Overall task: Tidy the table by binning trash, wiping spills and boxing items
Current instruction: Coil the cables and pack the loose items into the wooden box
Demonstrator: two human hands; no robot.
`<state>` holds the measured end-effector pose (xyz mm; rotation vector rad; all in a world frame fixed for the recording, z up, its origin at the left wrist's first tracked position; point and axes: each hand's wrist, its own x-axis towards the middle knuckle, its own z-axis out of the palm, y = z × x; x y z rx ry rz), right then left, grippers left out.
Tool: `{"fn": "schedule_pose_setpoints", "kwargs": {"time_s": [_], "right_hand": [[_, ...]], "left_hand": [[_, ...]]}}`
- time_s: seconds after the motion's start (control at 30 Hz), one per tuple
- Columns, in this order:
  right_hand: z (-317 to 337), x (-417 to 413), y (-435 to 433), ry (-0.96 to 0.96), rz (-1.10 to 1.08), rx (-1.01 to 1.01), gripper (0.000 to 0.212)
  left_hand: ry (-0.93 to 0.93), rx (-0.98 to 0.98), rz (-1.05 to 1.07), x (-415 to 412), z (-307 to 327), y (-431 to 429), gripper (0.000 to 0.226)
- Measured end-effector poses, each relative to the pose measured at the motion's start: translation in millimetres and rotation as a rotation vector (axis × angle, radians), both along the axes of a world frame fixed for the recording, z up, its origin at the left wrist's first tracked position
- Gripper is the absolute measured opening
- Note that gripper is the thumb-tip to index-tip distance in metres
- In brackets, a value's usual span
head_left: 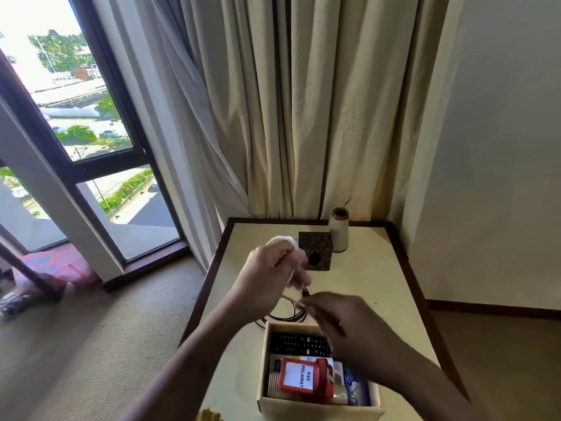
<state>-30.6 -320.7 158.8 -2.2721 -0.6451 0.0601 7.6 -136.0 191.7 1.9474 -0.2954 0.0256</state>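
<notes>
A thin dark cable lies looped on the cream table just beyond an open cardboard box. My left hand is raised above the table, closed around a white crumpled wad and pinching the cable's upper end. My right hand hovers over the box's far edge, fingers pinched on the same cable; it is motion-blurred. Inside the box lie a black remote, a red visitor-pass holder and blue-and-white packets.
A dark carved wooden box and a cream vase stand at the table's far side near the curtains. Something yellow shows at the table's near edge. A window is on the left, a wall on the right, carpet around.
</notes>
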Motion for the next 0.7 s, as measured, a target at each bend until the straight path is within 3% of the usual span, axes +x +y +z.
{"fn": "schedule_pose_setpoints", "kwargs": {"time_s": [0.13, 0.23, 0.37, 0.47, 0.53, 0.63, 0.7], "right_hand": [[20.4, 10.5, -21.7, -0.281, 0.024, 0.128, 0.018], [24.5, 21.1, -23.4, -0.391, -0.07, 0.267, 0.019], [19.7, 26.9, -20.7, -0.315, -0.167, 0.48, 0.021], [18.3, 23.8, -15.6, 0.016, -0.16, 0.633, 0.018], [20.0, 23.4, -13.0, 0.092, -0.191, 0.649, 0.017], [18.9, 28.0, -11.0, 0.022, -0.311, 0.606, 0.018], [18.3, 31.0, -8.6, -0.039, -0.375, 0.584, 0.017]], "left_hand": [[0.234, -0.035, -0.345, -4.1, -2.3, 9.4, 0.036], [0.39, -0.249, -0.474, -8.3, -3.8, 3.4, 0.041], [0.556, -0.496, -0.529, -13.2, -3.3, -6.0, 0.054], [0.605, -0.567, -0.51, -12.7, -3.2, -4.8, 0.046], [0.57, -0.549, -0.391, -10.6, -7.2, -4.6, 0.046], [0.35, -0.453, -0.181, -14.4, -16.6, -12.0, 0.032], [0.285, -0.502, -0.121, -19.9, -22.1, -21.3, 0.021]]}}
